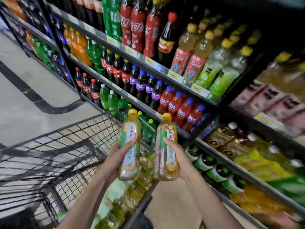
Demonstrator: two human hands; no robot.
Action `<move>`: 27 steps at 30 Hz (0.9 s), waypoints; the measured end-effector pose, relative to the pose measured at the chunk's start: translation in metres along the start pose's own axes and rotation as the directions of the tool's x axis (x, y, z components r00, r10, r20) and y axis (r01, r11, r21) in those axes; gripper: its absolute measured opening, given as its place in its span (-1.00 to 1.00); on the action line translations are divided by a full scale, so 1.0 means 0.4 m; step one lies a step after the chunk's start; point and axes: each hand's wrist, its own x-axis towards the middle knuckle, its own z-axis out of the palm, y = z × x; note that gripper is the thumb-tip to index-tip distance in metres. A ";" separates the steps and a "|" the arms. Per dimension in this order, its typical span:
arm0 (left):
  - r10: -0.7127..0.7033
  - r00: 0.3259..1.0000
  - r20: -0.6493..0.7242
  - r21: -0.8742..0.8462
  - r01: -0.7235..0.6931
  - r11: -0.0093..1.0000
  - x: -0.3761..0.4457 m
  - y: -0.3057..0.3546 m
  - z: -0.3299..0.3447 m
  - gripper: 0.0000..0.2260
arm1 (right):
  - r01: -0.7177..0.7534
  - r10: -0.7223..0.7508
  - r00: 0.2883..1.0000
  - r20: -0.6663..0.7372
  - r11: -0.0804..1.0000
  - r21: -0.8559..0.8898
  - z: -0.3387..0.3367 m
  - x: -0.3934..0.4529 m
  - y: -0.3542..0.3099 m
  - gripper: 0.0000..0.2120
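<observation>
Just above the wire cart, left hand grips left bottle, right hand grips right bottle; both clear plastic, yellow-capped, labelled 绿茶

Tea bottles above wire cart

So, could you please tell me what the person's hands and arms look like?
Both are bare: the left hand and the right hand wear no gloves, and no ring, watch or bracelet shows. The forearms are uncovered down to the picture's bottom edge, so no sleeve is in view.
</observation>
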 end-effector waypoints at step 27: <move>-0.175 0.679 0.713 0.397 -0.186 0.899 -0.728 -0.389 1.160 -0.43 | 0.586 -0.316 0.605 -0.731 0.799 0.139 -0.987 -1.172 0.188 0.11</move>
